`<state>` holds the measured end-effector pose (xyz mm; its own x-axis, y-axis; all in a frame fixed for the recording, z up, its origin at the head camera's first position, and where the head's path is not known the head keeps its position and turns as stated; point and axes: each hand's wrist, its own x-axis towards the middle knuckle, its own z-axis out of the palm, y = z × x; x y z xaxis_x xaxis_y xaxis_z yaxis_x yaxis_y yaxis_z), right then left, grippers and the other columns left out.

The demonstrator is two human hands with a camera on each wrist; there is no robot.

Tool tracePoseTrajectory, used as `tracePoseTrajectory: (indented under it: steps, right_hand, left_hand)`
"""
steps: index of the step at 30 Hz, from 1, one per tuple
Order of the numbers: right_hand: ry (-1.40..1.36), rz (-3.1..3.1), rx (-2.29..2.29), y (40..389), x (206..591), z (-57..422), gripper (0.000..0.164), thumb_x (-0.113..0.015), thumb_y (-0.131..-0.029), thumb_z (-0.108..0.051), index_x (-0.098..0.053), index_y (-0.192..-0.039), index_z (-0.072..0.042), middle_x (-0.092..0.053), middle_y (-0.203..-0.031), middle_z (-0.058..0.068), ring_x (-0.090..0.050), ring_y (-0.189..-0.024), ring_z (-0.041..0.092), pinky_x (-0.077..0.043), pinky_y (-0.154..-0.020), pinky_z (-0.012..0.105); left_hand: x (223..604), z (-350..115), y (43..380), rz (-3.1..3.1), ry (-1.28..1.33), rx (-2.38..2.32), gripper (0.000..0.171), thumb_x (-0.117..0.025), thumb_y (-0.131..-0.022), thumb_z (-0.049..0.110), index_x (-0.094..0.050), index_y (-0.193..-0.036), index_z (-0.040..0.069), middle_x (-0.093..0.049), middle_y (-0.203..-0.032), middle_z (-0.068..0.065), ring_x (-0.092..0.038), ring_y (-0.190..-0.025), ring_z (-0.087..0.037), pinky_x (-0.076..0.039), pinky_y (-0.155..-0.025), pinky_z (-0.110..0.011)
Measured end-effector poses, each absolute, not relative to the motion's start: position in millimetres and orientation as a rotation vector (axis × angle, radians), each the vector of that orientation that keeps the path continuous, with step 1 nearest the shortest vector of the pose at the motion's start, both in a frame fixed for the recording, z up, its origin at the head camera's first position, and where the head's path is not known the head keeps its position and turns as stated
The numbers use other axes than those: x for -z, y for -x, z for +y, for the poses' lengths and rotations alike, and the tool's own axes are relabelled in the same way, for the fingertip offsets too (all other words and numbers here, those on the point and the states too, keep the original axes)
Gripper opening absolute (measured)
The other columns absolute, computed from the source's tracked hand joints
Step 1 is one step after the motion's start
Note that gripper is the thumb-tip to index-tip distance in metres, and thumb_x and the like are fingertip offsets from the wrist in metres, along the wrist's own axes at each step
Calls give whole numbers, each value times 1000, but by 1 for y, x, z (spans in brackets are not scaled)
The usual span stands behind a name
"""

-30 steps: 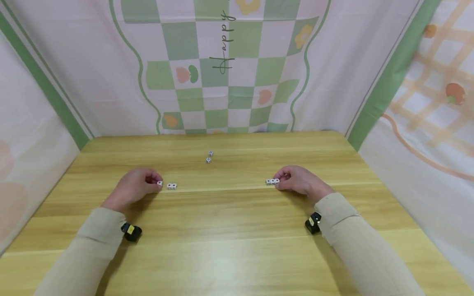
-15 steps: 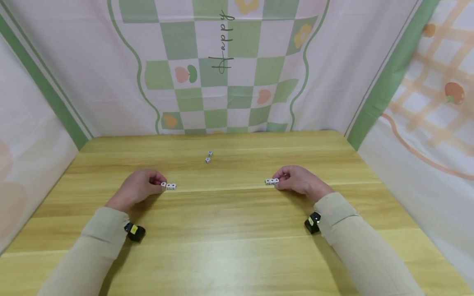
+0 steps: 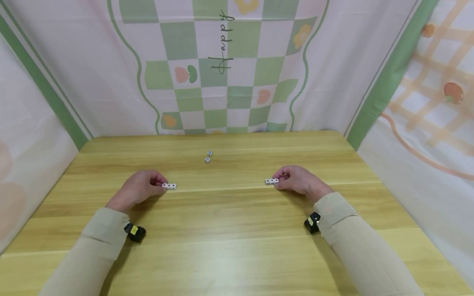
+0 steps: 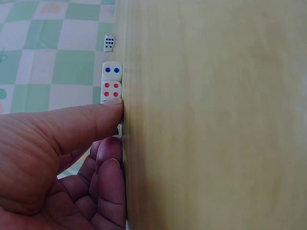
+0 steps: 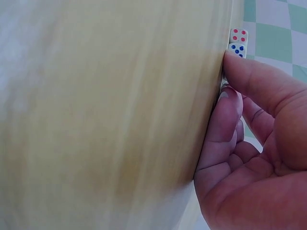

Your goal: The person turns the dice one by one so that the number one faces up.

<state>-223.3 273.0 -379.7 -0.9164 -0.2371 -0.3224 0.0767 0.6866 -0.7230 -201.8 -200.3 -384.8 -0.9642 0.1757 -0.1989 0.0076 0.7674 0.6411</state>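
On the wooden table my left hand pinches the outer die of a short row of white dice between thumb and fingers. Three dice sit side by side there, each with one large dot on top. In the left wrist view, a die with two blue dots and one with four red dots show beyond the thumb. A matching row of three white dice lies at the right, its outer die pinched by my right hand. Past that thumb are a die with red dots and one with blue dots.
Farther back, left of centre, two loose dice lie close together. A patterned cloth hangs behind the table, with more cloth at both sides. Each wrist wears a small black camera.
My left hand has slid its die rightward against the two beside it, closing the gap into a row of three. The right hand has stayed in place.
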Motion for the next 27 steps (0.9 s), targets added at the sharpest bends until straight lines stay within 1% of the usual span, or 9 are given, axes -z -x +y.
tracePoseTrajectory:
  steps: [8,20,27]
  right_hand:
    - [158,2521,1088,223,380,274,22,-76,-93,-11,-70,-113,-3,-65,-97,6,-54,-85,20,-45,-78,30]
    - [150,2508,1099,224,381,274,22,-75,-93,-10,-70,-113,-3,-66,-97,6,-53,-85,20,-45,-78,30]
    - [128,2508,1103,224,381,273,22,-76,-93,-10,-70,-113,-3,-66,-97,6,-54,-85,20,-45,-79,31]
  left_hand:
    - [384,-200,200,2697,-163,-1007,16,-75,-97,20,-73,-108,9,-67,-101,-6,-55,-90,-22,-46,-78,-35]
    - [386,-200,200,2680,-193,-1028,16,-74,-97,18,-71,-110,7,-65,-102,-6,-54,-91,-23,-46,-80,-36]
    - [388,-203,201,2652,-188,-1040,20,-74,-97,20,-71,-112,7,-66,-105,-7,-55,-93,-23,-46,-81,-35]
